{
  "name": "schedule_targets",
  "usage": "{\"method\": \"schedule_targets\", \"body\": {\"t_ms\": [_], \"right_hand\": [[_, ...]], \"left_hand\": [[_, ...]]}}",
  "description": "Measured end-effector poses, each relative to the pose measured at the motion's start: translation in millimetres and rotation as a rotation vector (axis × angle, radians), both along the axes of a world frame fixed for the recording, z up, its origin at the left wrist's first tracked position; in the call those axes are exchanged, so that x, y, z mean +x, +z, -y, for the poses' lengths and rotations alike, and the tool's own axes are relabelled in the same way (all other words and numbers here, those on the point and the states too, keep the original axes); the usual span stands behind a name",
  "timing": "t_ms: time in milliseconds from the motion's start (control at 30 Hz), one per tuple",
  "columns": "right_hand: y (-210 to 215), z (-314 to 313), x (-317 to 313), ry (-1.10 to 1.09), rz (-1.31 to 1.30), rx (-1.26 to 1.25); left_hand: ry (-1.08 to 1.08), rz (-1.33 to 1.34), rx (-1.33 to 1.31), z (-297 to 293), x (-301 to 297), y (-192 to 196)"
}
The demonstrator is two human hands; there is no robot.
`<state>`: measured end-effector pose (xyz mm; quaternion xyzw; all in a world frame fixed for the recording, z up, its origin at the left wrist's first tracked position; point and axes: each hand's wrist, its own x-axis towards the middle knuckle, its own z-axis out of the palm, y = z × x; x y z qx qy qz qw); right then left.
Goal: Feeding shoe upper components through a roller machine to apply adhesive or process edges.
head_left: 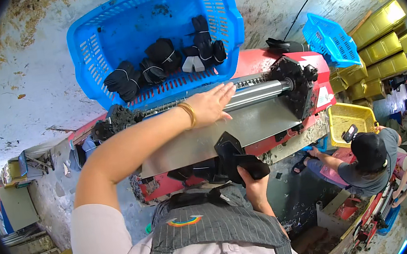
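left hand (209, 105): fingers spread flat, laid on shiny steel roller (254, 93) of red machine (256, 62) | right hand (253, 183): fingers closed around black fabric piece (239, 160), held below grey metal feed plate (257, 124)

Two blue plastic baskets are in view: a large blue basket (104, 33) at the far middle and a small blue basket (329, 39) to the far right. One yellow basket (349, 121) sits right of the machine. About five black bundles (163, 54) lie in the large basket. Roughly five yellow crates (381, 49) stack at the far right. One metal roller (257, 93) spans the one red machine (256, 62).
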<state>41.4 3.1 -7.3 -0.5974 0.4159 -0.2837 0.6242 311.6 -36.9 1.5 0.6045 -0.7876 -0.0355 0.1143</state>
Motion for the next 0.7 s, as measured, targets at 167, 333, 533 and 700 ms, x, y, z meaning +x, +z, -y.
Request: {"method": "schedule_targets", "body": {"t_ms": [167, 333, 533, 700], "right_hand": [[-1.7, 6.6, 14.8, 0.040, 0.079, 0.027], [14.2, -0.5, 34.5, 0.154, 0.075, -0.004], [19.5, 1.9, 80.0, 0.094, 0.132, 0.107], [29.9, 4.6, 71.3, -0.090, 0.165, 0.411]], "left_hand": [[0.059, -0.292, 0.410, -3.4, 22.1, 25.1], [0.317, -0.412, 0.675, 15.1, 65.3, 33.1], [0.225, -0.178, 0.814, 13.6, 82.7, 4.7], [0.270, -0.489, 0.976, 20.8, 81.2, 25.2]]}}
